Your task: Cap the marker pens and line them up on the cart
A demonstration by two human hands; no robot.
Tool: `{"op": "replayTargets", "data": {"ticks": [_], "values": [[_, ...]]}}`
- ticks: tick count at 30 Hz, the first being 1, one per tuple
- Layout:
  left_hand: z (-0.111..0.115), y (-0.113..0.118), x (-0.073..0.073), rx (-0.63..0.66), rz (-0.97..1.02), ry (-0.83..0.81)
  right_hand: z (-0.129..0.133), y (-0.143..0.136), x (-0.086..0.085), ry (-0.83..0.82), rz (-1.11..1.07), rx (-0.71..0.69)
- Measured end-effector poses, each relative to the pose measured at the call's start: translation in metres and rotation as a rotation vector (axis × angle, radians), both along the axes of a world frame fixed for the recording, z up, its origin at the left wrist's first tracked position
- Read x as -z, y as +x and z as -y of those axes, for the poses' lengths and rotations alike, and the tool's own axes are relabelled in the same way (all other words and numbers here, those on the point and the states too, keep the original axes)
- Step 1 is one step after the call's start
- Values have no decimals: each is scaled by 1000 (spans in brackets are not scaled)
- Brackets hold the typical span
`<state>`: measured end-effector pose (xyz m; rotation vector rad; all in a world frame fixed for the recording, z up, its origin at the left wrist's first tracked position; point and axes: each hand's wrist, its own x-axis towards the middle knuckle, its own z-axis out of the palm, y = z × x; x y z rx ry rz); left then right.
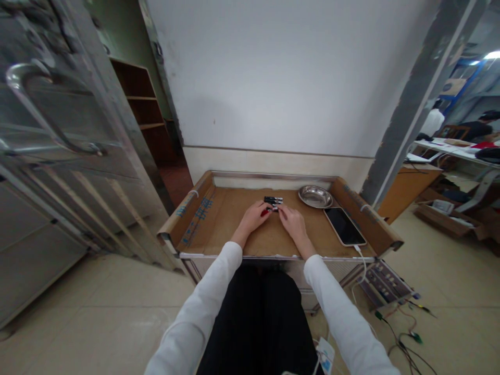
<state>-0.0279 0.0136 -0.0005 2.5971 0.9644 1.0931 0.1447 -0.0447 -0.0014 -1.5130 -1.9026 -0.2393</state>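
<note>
My left hand (253,217) is closed, thumb and fingers pinched around a small red item (265,212) with a shiny silver end. From the other side, my right hand (292,221) has its fingertips closed on that silver end. The fingers hide most of the item, so its exact kind is unclear. Just beyond my fingertips lie small black-and-silver stick-like pieces (273,199), side by side on the cardboard (222,229) that lines the cart top.
A round metal dish (314,196) sits at the back right. Near it lies a phone (345,226) with a white cable (364,260) hanging over the front edge. Cardboard-covered rails (357,213) border the sides. An electrical box (386,284) with loose leads stands on the floor at right.
</note>
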Motion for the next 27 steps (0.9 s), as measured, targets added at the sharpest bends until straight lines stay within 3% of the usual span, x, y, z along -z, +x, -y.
{"op": "replayTargets", "data": {"ticks": [2, 5, 10, 13, 22, 24, 27], "values": [[0, 0, -1, -12, 18, -18, 2, -3, -3, -16, -2, -155], [2, 1, -3, -79, 17, -10, 3, -4, -4, -26, -59, -236], [5, 1, -6, -250, 62, 68, -4, -1, 3, -36, -129, -207], [7, 1, -6, -280, 106, 81, -8, 1, 7, -26, -154, -179], [23, 10, -8, -2, -80, 123, -14, 3, 12, 1, -104, -114], [24, 10, -9, -37, -94, 155, -15, 5, 13, 6, -99, -101], [22, 9, -9, -205, -103, 194, -16, 6, 15, 22, -93, -77]]}}
